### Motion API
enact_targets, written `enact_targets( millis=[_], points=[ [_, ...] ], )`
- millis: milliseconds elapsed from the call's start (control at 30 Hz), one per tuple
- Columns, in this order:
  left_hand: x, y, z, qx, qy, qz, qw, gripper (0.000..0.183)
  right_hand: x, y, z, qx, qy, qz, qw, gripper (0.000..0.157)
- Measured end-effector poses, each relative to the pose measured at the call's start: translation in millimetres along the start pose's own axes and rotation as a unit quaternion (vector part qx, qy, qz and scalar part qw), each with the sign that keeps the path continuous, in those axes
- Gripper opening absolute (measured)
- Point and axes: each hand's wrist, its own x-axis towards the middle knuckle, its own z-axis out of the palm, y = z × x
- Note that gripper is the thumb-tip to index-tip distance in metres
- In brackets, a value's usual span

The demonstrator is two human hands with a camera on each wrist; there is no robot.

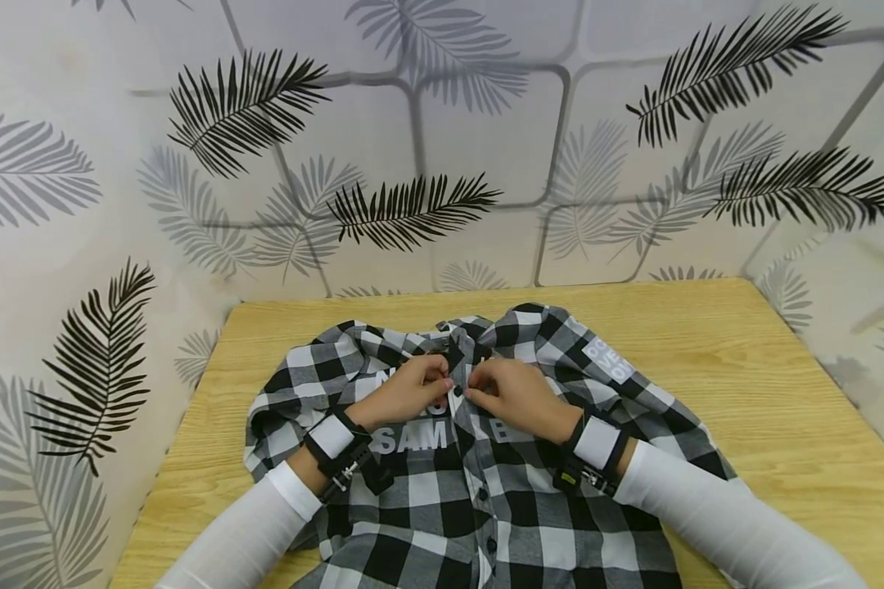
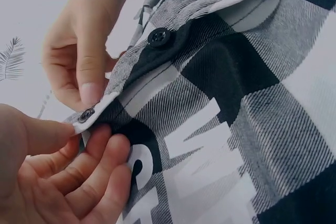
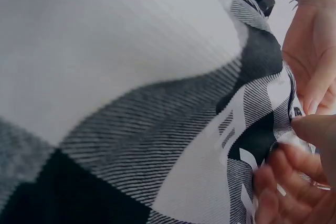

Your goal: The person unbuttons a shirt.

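Checked shirt (image 1: pixel 430 491) lies front-up on the wood desk (image 1: pixel 803 368), collar at the far edge, lower part running out of the head view at the bottom. L hand (image 1: pixel 405 388) & R hand (image 1: pixel 519 397) meet nr the upper mid of the shirt, either side of the btn strip, w/ a small dark button (image 1: pixel 458 391) btwn them. L grip is clamped on the strip's edge: thumb on top, right by the button, fingers under the cloth. R grip is also together, thumb & finger pinching the edge at the same spot; its other fingers blur in the R wrist view. Lower btns (image 1: pixel 482 494) sit farther down the strip. White lettering (image 1: pixel 412 438) shows nr the L hand, partly hidden; more white letters on the shirt's R-side sleeve. Both wrists wear dark straps w/ gear, over white sleeves (image 1: pixel 729 515). Leaf-print wall (image 1: pixel 486 139) behind.
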Motion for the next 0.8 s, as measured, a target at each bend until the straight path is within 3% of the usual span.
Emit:
enact_targets(
  millis=[167,300,567,800],
  points=[
    [-8.8,20.3,-4.3,-0.015,-0.024,0.011,0.9995,0.019,4,1,2.4,0.037,-0.019,-0.020,0.999,0.009],
    [-12.2,23.6,-6.8,-0.014,-0.031,0.011,0.9994,0.016,5,1,3.8,0.063,-0.020,-0.032,0.997,0.007],
    [-3.9,-6.5,-7.0,0.006,-0.034,0.022,0.9992,0.012,4,2,3.1,0.115,-0.033,-0.047,0.992,0.006],
    [-13.3,17.7,-10.1,0.001,-0.052,0.031,0.9981,0.017,4,1,3.0,0.143,-0.041,-0.054,0.987,0.006]
  ],
)
